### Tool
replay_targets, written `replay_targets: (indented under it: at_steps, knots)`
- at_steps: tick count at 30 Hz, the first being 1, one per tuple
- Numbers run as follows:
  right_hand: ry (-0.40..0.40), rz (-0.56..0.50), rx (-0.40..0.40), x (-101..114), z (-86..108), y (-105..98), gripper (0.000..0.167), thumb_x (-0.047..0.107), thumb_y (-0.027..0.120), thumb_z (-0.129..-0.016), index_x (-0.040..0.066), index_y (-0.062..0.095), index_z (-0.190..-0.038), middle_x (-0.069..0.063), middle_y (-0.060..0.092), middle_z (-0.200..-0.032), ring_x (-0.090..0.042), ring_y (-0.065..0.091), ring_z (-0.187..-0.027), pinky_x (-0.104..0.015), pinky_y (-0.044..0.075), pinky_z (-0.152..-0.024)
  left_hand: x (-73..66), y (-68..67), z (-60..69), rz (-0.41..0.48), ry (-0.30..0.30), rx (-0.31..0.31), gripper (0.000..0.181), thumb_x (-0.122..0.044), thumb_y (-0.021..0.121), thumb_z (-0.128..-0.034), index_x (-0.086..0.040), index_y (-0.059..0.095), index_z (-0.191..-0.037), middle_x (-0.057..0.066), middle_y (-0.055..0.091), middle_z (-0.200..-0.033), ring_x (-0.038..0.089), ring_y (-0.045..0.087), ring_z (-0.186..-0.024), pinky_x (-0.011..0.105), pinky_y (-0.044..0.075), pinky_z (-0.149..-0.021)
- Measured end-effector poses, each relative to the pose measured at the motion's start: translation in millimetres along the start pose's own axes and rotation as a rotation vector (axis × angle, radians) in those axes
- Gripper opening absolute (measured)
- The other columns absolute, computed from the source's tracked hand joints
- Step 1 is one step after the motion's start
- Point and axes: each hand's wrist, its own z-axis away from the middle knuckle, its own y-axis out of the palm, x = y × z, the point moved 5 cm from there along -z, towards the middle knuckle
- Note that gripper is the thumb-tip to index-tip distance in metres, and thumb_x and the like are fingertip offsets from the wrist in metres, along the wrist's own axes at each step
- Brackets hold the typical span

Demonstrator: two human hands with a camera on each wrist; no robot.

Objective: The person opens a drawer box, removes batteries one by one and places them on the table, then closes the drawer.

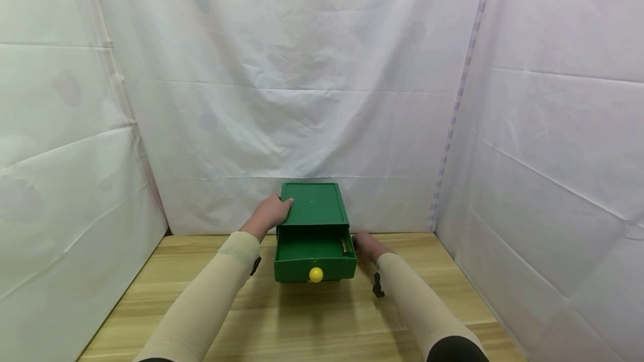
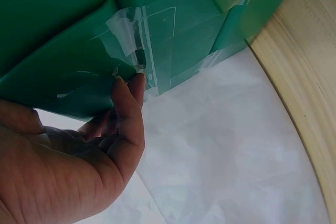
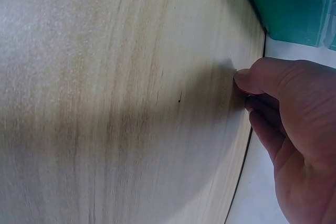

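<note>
A green box with a pulled-out drawer [image 1: 311, 203] stands in the middle at the back of the table. The drawer front has a round yellow knob [image 1: 315, 275]. My left hand [image 1: 271, 211] grips the box's left side, its thumb on the top edge; the left wrist view shows its bent fingers by clear tape [image 2: 126, 32] on the green plastic. A small dark and gold cylinder [image 1: 345, 246] lies inside the drawer at the right wall. My right hand [image 3: 304, 114] is low over the table, right of the box, with thumb and fingers close together. Whether something sits between them is hidden.
The wooden table [image 1: 201, 295] carries the box. White cloth [image 1: 302, 71] hangs behind the table, and more cloth closes off both the left and right sides. The open drawer juts out toward me.
</note>
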Motion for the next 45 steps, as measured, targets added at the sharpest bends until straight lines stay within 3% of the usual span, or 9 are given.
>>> replay_targets:
  at_steps: [6, 20, 26, 29, 34, 41, 45]
  knots:
    - [-0.010, 0.056, 0.013, 0.0, -1.7, 2.3, 0.014, 0.005, 0.075, -0.105, 0.015, 0.082, -0.113, 0.000, 0.078, -0.110, -0.023, 0.073, -0.112, -0.051, 0.058, -0.103, -0.6, 0.9, 0.8, 0.001, 0.004, 0.000, 0.073, -0.048, 0.043, -0.1199, 0.011, 0.036, -0.163, 0.028, 0.060, -0.141, 0.040, 0.063, -0.122, 0.057, 0.052, -0.102]
    - [0.006, 0.042, 0.013, 3.6, 3.5, -0.6, 0.016, 0.003, 0.073, -0.106, 0.012, 0.081, -0.118, -0.003, 0.077, -0.115, -0.025, 0.072, -0.116, -0.052, 0.057, -0.105, -0.2, 0.2, 1.4, 0.008, -0.005, 0.001, 0.074, -0.049, 0.043, -0.1200, 0.010, 0.033, -0.165, 0.029, 0.057, -0.147, 0.042, 0.062, -0.128, 0.058, 0.051, -0.106]
    - [0.048, -0.061, -0.016, 4.6, 6.9, -6.7, 0.031, 0.007, 0.070, -0.110, 0.006, 0.072, -0.141, -0.017, 0.070, -0.142, -0.040, 0.064, -0.136, -0.059, 0.052, -0.111, 0.5, 0.9, 0.6, 0.009, -0.008, 0.011, 0.075, -0.048, 0.043, -0.1200, 0.010, 0.032, -0.165, 0.030, 0.056, -0.149, 0.042, 0.061, -0.130, 0.059, 0.051, -0.107]
    - [0.028, -0.078, -0.034, 11.1, 8.6, -17.2, 0.041, 0.009, 0.074, -0.108, 0.000, 0.066, -0.148, -0.023, 0.066, -0.148, -0.044, 0.061, -0.139, -0.060, 0.051, -0.112, 0.7, 0.7, 0.3, 0.012, -0.009, 0.010, 0.074, -0.048, 0.042, -0.1201, 0.010, 0.033, -0.165, 0.030, 0.056, -0.148, 0.042, 0.061, -0.129, 0.058, 0.051, -0.107]
    - [-0.031, -0.071, -0.087, 27.2, 14.3, -43.3, 0.040, 0.007, 0.078, -0.105, -0.008, 0.067, -0.140, -0.025, 0.069, -0.138, -0.042, 0.066, -0.129, -0.056, 0.055, -0.108, -0.4, -0.5, -0.3, 0.005, -0.003, 0.005, 0.074, -0.048, 0.041, -0.1203, 0.012, 0.034, -0.164, 0.031, 0.057, -0.148, 0.042, 0.062, -0.129, 0.058, 0.051, -0.106]
    - [-0.074, -0.230, -0.182, 47.8, 29.4, -77.7, 0.027, 0.012, 0.072, -0.109, -0.003, 0.071, -0.131, -0.018, 0.074, -0.124, -0.032, 0.071, -0.113, -0.052, 0.060, -0.097, 0.1, -0.4, 0.6, 0.016, -0.010, 0.009, 0.073, -0.048, 0.042, -0.1201, 0.010, 0.034, -0.164, 0.029, 0.058, -0.144, 0.041, 0.062, -0.125, 0.057, 0.051, -0.104]
    - [-0.139, -0.250, -0.218, 68.8, 39.2, -98.7, 0.026, 0.017, 0.068, -0.111, 0.000, 0.071, -0.131, -0.012, 0.075, -0.119, -0.028, 0.071, -0.110, -0.051, 0.061, -0.093, 0.0, -0.4, -0.2, 0.010, -0.012, 0.004, 0.073, -0.047, 0.042, -0.1201, 0.011, 0.035, -0.163, 0.029, 0.059, -0.143, 0.041, 0.063, -0.125, 0.058, 0.052, -0.104]
